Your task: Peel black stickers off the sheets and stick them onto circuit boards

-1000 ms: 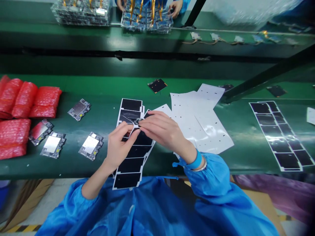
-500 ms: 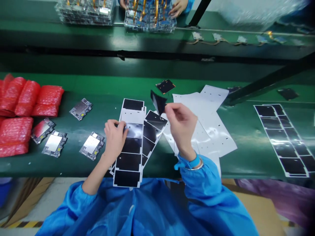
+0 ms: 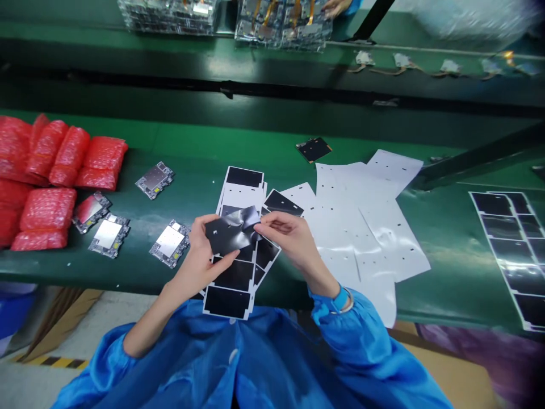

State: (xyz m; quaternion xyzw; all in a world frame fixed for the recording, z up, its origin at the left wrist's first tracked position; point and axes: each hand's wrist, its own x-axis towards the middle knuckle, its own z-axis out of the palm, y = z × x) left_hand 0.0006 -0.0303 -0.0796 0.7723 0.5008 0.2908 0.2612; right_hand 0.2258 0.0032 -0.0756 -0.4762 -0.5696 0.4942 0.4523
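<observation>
A black adhesive sticker (image 3: 232, 230), shiny and creased near its right end, is held up between my two hands. My left hand (image 3: 200, 250) grips its left side, thumb below and fingers above. At the right end, my right hand (image 3: 292, 238) pinches the sticker between thumb and fingertips. Beneath them lies a white backing sheet (image 3: 242, 195) with a column of black stickers, overlapping a second slanted sticker sheet (image 3: 283, 203). Left of my left hand rests a circuit board (image 3: 169, 243) with a silver shield plate.
Several red bubble-wrapped packs (image 3: 45, 218) and more circuit boards (image 3: 108, 234) occupy the left. White peeled sheets (image 3: 361, 221) spread to the right, with another sticker sheet (image 3: 506, 238) beyond. A black-covered board (image 3: 314, 149) lies behind. A co-worker's hand (image 3: 335, 8) is beside stacked trays (image 3: 283, 25).
My right hand has brought the black sticker down and left over the sheet. My left hand has lifted off the sheet and taken the sticker's other end. The view has shifted slightly.
</observation>
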